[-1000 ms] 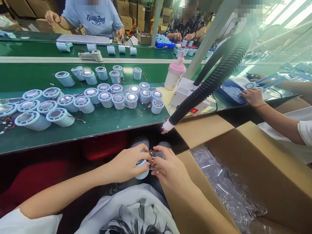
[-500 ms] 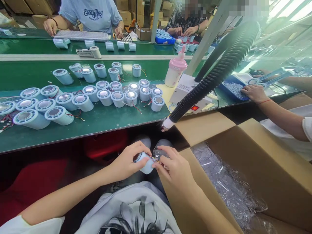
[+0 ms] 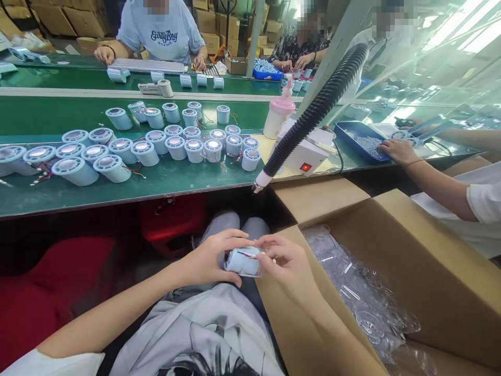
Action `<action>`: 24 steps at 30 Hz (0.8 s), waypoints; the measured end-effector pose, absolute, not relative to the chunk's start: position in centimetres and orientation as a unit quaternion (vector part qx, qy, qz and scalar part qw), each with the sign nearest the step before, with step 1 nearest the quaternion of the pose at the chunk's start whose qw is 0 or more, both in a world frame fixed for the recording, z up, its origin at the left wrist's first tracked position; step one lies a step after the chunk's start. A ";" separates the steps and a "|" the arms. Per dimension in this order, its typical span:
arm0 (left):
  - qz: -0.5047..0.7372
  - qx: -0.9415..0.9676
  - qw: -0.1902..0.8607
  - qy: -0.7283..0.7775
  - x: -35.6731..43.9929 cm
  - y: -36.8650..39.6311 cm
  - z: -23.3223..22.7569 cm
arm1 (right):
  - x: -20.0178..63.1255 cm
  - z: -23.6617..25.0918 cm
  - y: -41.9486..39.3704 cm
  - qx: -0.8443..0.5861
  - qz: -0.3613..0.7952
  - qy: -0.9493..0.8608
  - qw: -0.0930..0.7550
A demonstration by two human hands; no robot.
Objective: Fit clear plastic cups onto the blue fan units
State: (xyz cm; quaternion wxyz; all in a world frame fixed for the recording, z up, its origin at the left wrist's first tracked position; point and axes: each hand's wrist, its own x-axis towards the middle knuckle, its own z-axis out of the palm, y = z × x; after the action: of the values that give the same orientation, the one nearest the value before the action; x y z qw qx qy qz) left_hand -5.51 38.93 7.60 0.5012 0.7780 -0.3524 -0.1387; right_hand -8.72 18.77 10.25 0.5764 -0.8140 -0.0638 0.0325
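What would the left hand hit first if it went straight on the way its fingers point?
Most likely the right hand, whose fingertips appear just beyond those of the left hand; the blue cylinder lies between left thumb and fingers. Depth is unclear.

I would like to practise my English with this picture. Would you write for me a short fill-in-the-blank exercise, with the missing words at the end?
1. The left hand holds a light ____ cylinder, with the right hand at one end of it.
2. The bottle on the bench has a ____ top.
3. The clear plastic pieces lie in the cardboard box on the person's ____ side.
4. The lit switch glows ____.

Missing words: blue; pink; right; red.
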 end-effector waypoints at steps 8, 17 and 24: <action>-0.266 0.657 0.683 -0.174 -10.2 39.1 8.3 | -11.3 9.9 17.6 -0.780 0.076 -0.195 0.589; -0.257 0.664 0.673 -0.202 -11.7 40.4 9.8 | -13.6 9.1 17.5 -0.809 0.031 -0.280 0.515; -0.225 0.667 0.663 -0.255 -11.7 40.7 10.5 | -13.1 9.8 17.7 -0.760 0.136 -0.239 0.589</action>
State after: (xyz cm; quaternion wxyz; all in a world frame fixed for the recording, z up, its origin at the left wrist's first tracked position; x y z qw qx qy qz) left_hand -11.66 40.69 10.55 0.6633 0.6667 -0.2549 -0.2249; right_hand -13.12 17.72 9.83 0.5886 -0.7602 -0.2387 0.1363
